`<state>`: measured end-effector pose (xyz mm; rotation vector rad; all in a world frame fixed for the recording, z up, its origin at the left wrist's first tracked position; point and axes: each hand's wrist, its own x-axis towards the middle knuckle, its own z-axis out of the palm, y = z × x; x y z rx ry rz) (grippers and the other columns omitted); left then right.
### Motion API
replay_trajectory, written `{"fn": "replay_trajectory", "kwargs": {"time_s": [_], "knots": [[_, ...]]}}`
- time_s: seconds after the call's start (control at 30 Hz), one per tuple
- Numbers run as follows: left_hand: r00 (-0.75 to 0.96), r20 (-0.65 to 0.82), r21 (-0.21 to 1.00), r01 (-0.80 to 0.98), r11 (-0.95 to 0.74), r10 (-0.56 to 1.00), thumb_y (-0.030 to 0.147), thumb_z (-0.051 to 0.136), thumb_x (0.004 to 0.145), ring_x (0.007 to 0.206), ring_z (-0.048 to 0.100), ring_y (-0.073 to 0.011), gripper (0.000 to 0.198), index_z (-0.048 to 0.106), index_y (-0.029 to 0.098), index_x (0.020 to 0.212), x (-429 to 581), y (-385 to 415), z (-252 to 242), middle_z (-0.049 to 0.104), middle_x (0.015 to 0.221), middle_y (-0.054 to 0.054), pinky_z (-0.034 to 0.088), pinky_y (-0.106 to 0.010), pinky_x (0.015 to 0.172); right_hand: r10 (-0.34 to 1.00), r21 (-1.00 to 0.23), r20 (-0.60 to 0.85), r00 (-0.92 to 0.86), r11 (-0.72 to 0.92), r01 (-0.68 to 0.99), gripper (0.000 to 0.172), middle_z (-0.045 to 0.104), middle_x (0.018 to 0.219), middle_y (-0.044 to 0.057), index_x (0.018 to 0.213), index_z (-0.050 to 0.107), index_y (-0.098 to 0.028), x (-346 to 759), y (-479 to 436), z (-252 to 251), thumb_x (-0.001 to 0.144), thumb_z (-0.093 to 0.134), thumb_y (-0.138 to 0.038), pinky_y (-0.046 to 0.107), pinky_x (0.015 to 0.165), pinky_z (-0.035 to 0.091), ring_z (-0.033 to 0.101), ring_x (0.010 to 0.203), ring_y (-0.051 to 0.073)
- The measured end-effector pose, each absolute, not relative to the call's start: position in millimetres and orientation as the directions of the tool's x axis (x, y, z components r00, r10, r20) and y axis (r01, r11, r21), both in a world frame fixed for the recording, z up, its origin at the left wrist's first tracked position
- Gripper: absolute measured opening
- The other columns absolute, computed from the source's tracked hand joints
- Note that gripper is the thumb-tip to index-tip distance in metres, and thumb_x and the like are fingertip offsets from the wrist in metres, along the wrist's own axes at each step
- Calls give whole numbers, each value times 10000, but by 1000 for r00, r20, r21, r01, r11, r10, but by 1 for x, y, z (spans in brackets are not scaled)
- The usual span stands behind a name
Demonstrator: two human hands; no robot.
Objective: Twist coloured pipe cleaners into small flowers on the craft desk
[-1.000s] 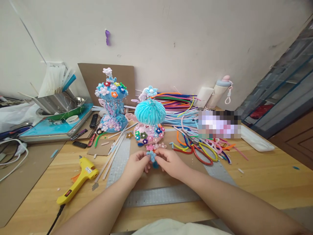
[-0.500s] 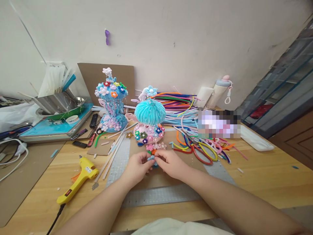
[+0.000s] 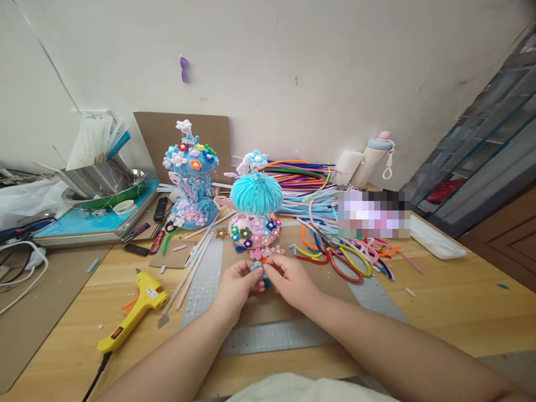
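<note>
Close together at the middle of the table, my left hand [image 3: 238,286] and my right hand [image 3: 291,279] pinch a small light-blue fuzzy flower [image 3: 257,266] between thumbs and fingertips. The fingers cover much of it. A darker blue fuzzy piece [image 3: 267,283] shows just below the fingertips. Beyond the hands lie pink flowers [image 3: 256,254], with an orange one [image 3: 263,260] partly hidden. Behind them stands a pipe-cleaner ornament with a turquoise dome [image 3: 256,193] and a pink base [image 3: 262,237] covered in small flowers.
A yellow glue gun [image 3: 136,307] lies at left, its cord trailing forward. Red-handled scissors [image 3: 345,266] lie among loose pipe cleaners at right. A blue flowered ornament [image 3: 193,215] stands behind left. Under my hands are cardboard [image 3: 293,312] and a grey cutting mat [image 3: 276,339].
Both hands still pinch the light-blue flower, with the fingers shifted slightly around it. The whole view has moved a little; the other objects keep their places.
</note>
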<state>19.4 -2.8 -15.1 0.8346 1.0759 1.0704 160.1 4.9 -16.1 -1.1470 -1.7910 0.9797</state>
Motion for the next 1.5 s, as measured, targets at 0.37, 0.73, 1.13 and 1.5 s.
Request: {"fn": "replay_trajectory", "kwargs": {"time_s": [0.37,0.73,1.13,1.5], "knots": [[116,-222,913,-325,248,968,360,687,651,535,520,-76,274,588,145,790,14,1,-13,577,634,20,421,-197,515,925,-968,35,-378,125,216,172,429,451,-75,659,459,-176,161,7,-18,823,424,-211,168,398,336,421,357,62],[163,-162,987,32,159,973,375,676,627,479,493,-87,295,585,134,772,15,1,-15,572,605,14,404,-201,452,924,-876,165,-345,298,379,176,426,516,-53,630,450,-179,164,10,-18,804,438,-200,187,422,283,405,437,77],[115,-108,991,89,98,987,319,621,659,499,499,-108,179,560,151,656,14,1,-21,534,535,32,410,-220,519,878,-750,269,-396,449,486,222,378,518,-50,573,423,-172,164,6,-12,793,447,-155,200,453,235,344,486,83],[23,59,773,631,-60,998,300,574,689,679,581,-207,169,704,206,741,-35,27,-3,671,700,-36,392,-271,617,940,-884,218,-263,305,355,184,529,684,-3,856,556,-185,173,17,-20,867,418,-306,198,470,366,486,510,96]]}}
